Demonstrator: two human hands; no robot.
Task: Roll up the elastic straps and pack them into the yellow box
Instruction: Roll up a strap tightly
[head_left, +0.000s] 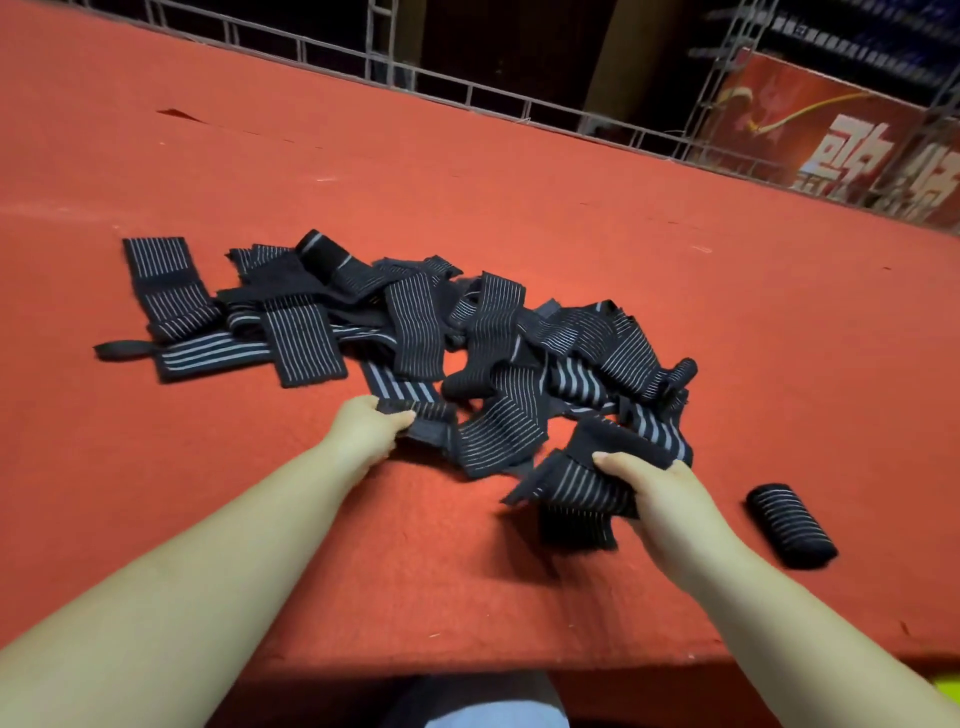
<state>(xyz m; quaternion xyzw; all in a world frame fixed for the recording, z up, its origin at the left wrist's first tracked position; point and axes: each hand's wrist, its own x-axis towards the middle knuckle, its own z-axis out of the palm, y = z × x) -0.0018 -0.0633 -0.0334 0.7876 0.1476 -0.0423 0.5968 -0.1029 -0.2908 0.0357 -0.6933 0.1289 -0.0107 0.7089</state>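
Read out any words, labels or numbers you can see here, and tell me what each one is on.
Red banner behind the railing, top right: large white Chinese characters, cut off by the frame edge and too blurred to read.
Elastic straps and rolled strap: stripes only, no text.
Red table cover: no text.

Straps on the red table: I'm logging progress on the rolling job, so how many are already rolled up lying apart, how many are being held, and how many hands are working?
Finished rolled strap lying apart from the pile: 1
Straps gripped: 2, one in the left hand, one in the right hand
Hands: 2
Loose pile: tangled, cannot count
Total counted: 5
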